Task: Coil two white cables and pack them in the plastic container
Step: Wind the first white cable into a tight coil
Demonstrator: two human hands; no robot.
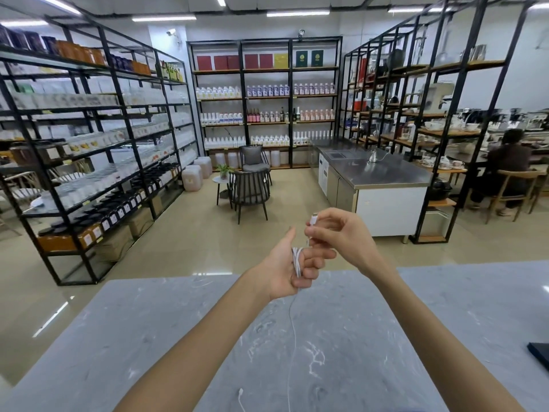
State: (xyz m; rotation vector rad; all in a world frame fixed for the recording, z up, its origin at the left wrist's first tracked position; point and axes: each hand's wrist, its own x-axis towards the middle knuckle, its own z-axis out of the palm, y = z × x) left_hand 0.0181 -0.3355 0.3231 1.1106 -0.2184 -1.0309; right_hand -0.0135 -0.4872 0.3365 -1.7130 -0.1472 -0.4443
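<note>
White cable [297,260] coiled round curled left grip [282,266]; right grip [341,239] pinches its plug [313,219]

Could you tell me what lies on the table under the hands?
The white cable's loose tail trails down from the left hand, beside a second white plug. The forearms hide whatever lies beneath them.

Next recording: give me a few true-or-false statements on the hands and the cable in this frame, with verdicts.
1. Loops of white cable are wound round the fingers of the left hand. True.
2. The right hand pinches a white connector. True.
3. The whole cable is coiled, with nothing hanging. False: a tail hangs from the left hand down towards the grey table.
4. A plastic container stands between the arms. False: no container is in view.
</note>
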